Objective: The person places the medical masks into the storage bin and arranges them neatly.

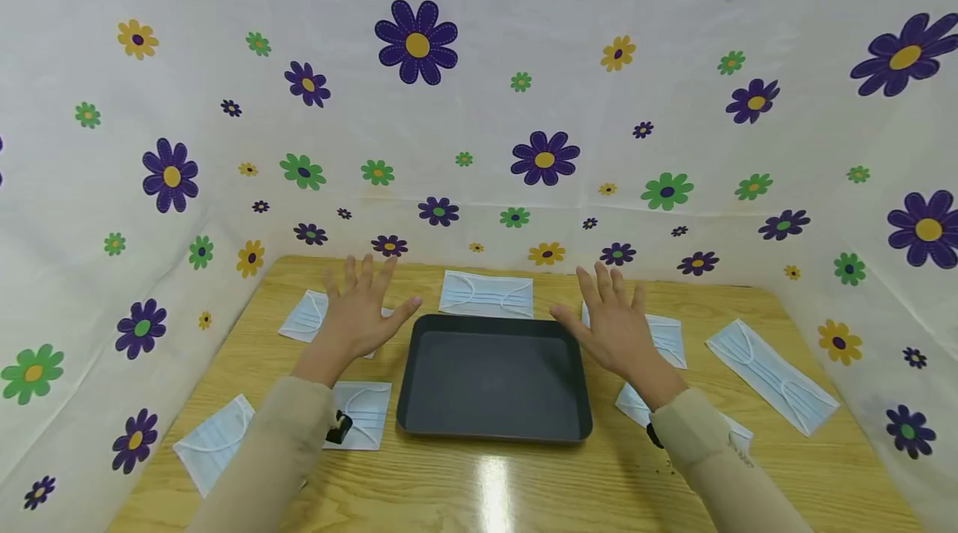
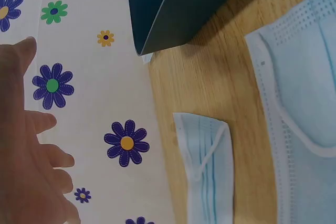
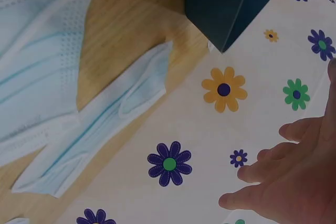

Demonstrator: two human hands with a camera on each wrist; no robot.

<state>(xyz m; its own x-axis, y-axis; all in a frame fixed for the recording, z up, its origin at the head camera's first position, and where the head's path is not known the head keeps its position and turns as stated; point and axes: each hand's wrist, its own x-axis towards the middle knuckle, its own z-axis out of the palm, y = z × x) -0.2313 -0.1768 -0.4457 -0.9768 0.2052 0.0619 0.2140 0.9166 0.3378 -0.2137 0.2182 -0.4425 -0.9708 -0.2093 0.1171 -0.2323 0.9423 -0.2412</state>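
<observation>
A dark grey rectangular tray lies flat on the table, its inside bare. My left hand hovers beyond its left side, fingers spread and holding nothing. Over on the right, my right hand is raised the same way, apart from the tray. Light blue pleated face masks lie around the tray: one behind it, others at the left, such as the mask near my left sleeve. My right hand and forearm partly cover two masks, including one mask just behind the hand.
The wooden table has a glare spot in front of the tray. A white flower-printed cloth encloses the back and sides. Another mask lies at the far right; one mask sits front left, partly under my left forearm.
</observation>
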